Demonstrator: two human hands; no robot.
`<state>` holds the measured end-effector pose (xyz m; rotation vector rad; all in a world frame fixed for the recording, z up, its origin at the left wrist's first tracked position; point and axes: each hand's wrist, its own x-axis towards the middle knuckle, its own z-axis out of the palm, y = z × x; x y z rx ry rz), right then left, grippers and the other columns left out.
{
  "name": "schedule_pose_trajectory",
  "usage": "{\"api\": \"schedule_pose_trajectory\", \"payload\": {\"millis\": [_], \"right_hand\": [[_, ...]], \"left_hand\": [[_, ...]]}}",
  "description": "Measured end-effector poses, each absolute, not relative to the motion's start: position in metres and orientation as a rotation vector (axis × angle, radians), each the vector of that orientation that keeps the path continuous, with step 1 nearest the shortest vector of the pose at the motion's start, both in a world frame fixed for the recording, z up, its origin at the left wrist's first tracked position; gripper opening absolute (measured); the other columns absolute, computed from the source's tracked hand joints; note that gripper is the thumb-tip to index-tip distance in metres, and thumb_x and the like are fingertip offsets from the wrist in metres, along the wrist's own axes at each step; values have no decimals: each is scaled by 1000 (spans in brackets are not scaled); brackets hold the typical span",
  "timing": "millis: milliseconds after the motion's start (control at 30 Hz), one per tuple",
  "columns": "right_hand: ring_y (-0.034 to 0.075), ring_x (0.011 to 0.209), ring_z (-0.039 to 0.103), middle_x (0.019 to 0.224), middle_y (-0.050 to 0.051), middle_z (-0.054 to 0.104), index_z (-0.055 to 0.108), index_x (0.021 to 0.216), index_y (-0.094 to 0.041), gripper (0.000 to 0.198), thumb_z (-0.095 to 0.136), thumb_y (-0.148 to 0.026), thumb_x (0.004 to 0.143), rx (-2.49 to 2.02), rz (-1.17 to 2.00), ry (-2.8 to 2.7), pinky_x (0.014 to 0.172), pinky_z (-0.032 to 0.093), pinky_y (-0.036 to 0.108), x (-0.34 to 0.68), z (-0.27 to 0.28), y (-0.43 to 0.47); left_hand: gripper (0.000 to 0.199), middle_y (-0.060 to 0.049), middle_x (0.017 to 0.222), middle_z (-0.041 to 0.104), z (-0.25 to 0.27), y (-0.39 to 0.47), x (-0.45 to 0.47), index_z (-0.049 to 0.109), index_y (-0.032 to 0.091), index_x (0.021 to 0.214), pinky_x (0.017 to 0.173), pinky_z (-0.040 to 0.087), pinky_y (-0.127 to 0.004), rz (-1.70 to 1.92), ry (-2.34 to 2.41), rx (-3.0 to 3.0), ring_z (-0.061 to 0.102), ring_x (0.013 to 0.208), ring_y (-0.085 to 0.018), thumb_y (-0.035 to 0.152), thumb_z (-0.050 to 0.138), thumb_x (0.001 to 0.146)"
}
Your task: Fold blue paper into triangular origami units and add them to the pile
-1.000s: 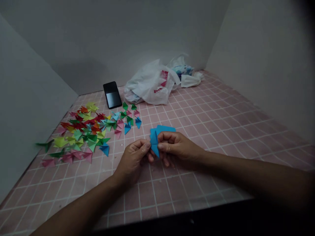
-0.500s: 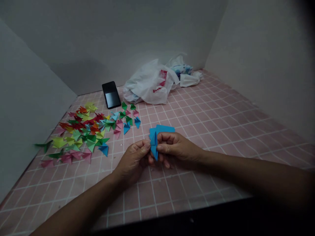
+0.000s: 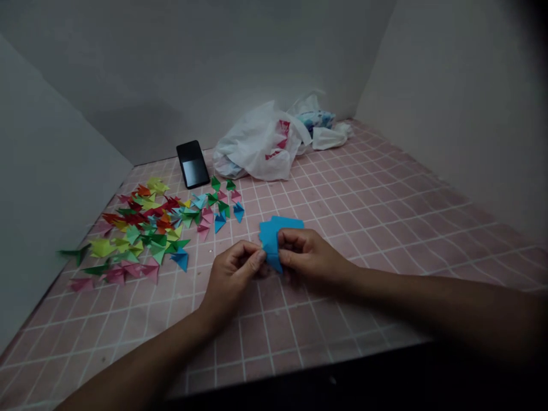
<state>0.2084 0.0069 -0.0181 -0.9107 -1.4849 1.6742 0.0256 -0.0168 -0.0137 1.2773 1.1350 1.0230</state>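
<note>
A partly folded piece of blue origami paper [image 3: 273, 257] is pinched between my two hands, its pointed end facing down toward me. My left hand [image 3: 233, 271] grips its left edge with thumb and fingers. On the other edge, my right hand [image 3: 310, 258] holds it the same way, the lower fingers partly hidden behind it. Just beyond the hands lie flat blue paper sheets [image 3: 289, 222], overlapping on the cloth. To the left spreads a pile of small folded paper pieces [image 3: 141, 246] in red, yellow, green, pink and blue.
A black phone [image 3: 192, 164] lies behind the folded pieces. White plastic bags [image 3: 261, 142] sit crumpled against the back wall. Pink checked cloth [image 3: 385, 217] covers the table, with walls at the left, back and right.
Between my fingers the blue paper has turned and now shows a wider, flatter face; before, it was narrow with a raised fold. Both hands have stayed nearly in place.
</note>
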Motion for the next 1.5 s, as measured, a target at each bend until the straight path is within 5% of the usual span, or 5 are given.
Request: {"api": "schedule_pose_trajectory", "payload": {"millis": [200, 333, 467, 867, 1500], "right_hand": [[8, 49, 35, 55, -7, 42, 44, 65, -20, 19, 51, -9, 79, -899, 692, -1937, 49, 27, 23, 208, -17, 2], [9, 53, 37, 61, -4, 48, 44, 71, -20, 18, 48, -7, 84, -793, 382, -2051, 51, 27, 24, 208, -22, -2], [10, 51, 37, 60, -4, 47, 42, 72, -22, 21, 49, -8, 86, -793, 316, -2068, 51, 28, 25, 208, -23, -6], [13, 55, 48, 65, -3, 53, 43, 82, -23, 16, 47, -8, 84, -812, 143, -2067, 54, 35, 27, 207, -19, -9], [14, 52, 52, 60, -4, 54, 43, 87, -25, 22, 44, -3, 84, -740, -18, -2026, 52, 37, 27, 210, -17, -6]], "left_hand": [[23, -5, 95, 72, -15, -23, 29, 66, 18, 109, 71, 56, -29, 1014, 1194, 1612, 69, 78, -16, 32, 65, 90], [23, -7, 97, 73, -15, -27, 31, 64, 19, 110, 69, 57, -28, 1030, 1250, 1797, 72, 83, -18, 30, 65, 90], [21, -8, 99, 73, -15, -30, 32, 59, 19, 111, 74, 58, -29, 1099, 1316, 2008, 74, 83, -18, 21, 60, 90], [13, 0, 64, 67, -12, -33, 33, 57, 22, 83, 56, 45, -26, 1226, 1354, 2645, 64, 56, -15, 9, 58, 86], [22, 3, 54, 55, -10, -32, 30, 51, 23, 65, 53, 38, -27, 1160, 1340, 2377, 51, 50, -13, 12, 62, 81]]}}
